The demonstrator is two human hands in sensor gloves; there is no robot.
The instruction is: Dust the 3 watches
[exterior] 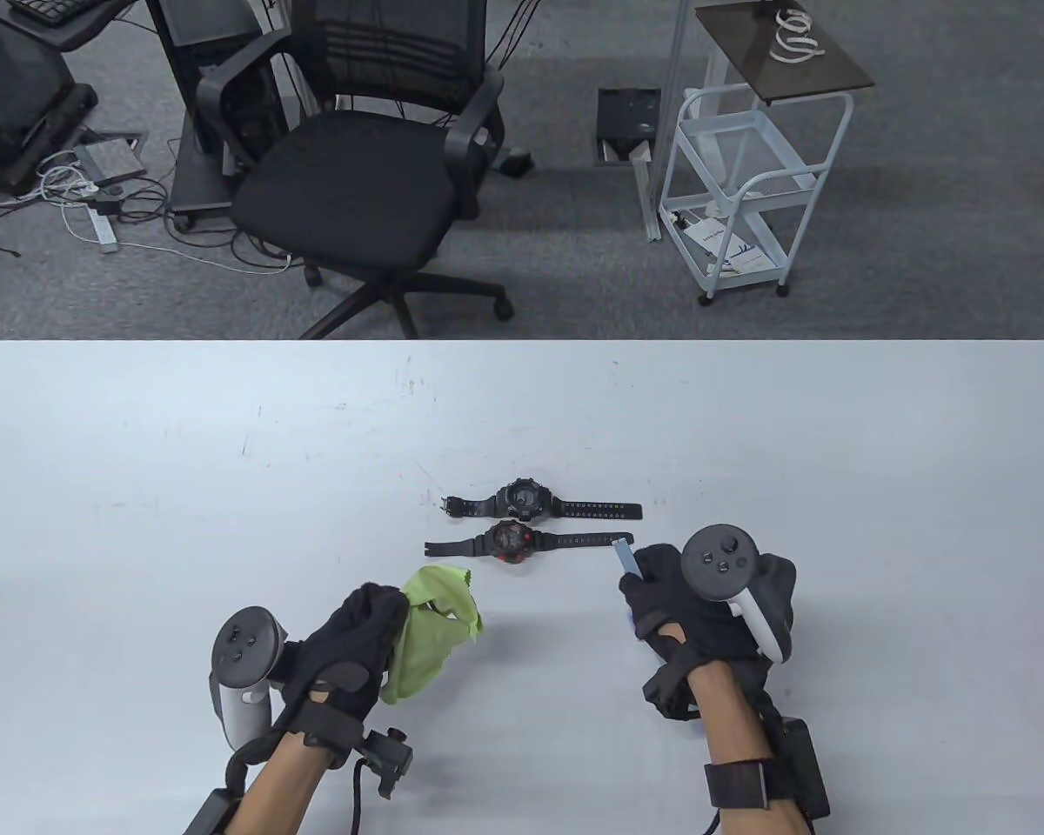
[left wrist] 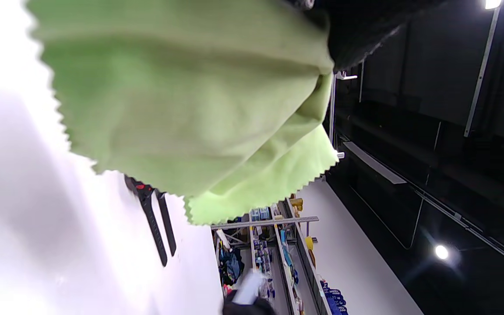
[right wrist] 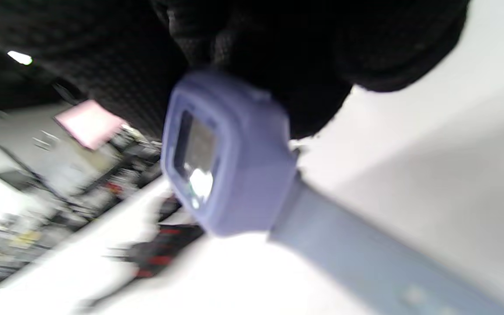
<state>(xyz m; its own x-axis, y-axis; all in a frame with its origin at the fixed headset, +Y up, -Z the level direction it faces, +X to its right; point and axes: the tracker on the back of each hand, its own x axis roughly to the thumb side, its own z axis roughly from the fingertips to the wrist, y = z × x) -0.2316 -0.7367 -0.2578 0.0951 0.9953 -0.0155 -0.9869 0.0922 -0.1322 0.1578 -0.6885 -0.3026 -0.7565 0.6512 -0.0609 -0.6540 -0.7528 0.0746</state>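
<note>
Two watches lie side by side mid-table: a black watch (exterior: 526, 500) farther back and a black-and-red watch (exterior: 511, 541) nearer me. My right hand (exterior: 661, 600) grips a third, blue watch (exterior: 626, 561) by its case; the square blue case (right wrist: 225, 157) and strap fill the right wrist view, blurred. My left hand (exterior: 365, 626) holds a bunched green cloth (exterior: 431, 631) above the table, left of the watches. The cloth (left wrist: 190, 100) covers most of the left wrist view, with the black-and-red watch's strap (left wrist: 153, 223) showing below it.
The white table (exterior: 183, 487) runs the full width of the view. Beyond its far edge stand a black office chair (exterior: 357, 165) and a white wire cart (exterior: 739, 191) on grey carpet.
</note>
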